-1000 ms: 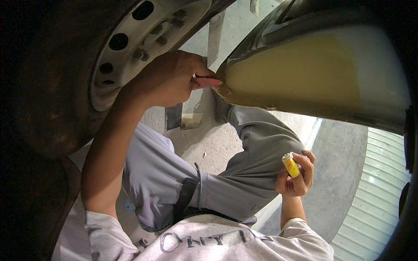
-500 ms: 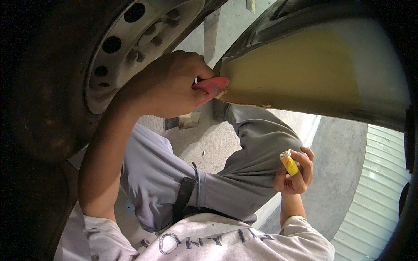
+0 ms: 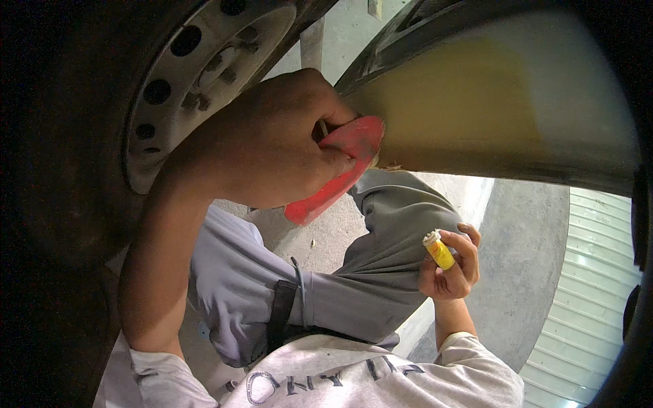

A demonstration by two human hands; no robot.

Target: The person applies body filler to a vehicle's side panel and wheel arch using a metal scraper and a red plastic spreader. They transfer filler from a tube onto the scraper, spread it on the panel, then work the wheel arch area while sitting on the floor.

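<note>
The left hand (image 3: 272,139) is closed tight around a red plastic spreader (image 3: 333,170), its fingers (image 3: 320,160) wrapped over the upper half while the blade's top edge presses against the lower lip of the car body panel (image 3: 490,95), just where a patch of dull yellow filler (image 3: 435,102) covers the panel beside the wheel arch. The spreader's lower end juts free below the hand, over the person's bent knee in grey trousers (image 3: 381,272). The right hand (image 3: 449,268) rests well apart from the panel, near that knee, loosely curled around a small yellow tube (image 3: 439,250) with a whitish cap end pointing up; thumb and fingertips pinch it lightly. Behind the left wrist sits a steel wheel (image 3: 197,88) with round holes and lug nuts, set in a dark tyre (image 3: 61,136). The concrete floor (image 3: 530,272) shows beneath. The risk, as I judge it: the spreader meets the panel at its very edge, so an uneven tilt could gouge the filler or leave a ridge, and paste may drip onto the trousers directly below. The light pinch on the tube could let it slip.
</note>
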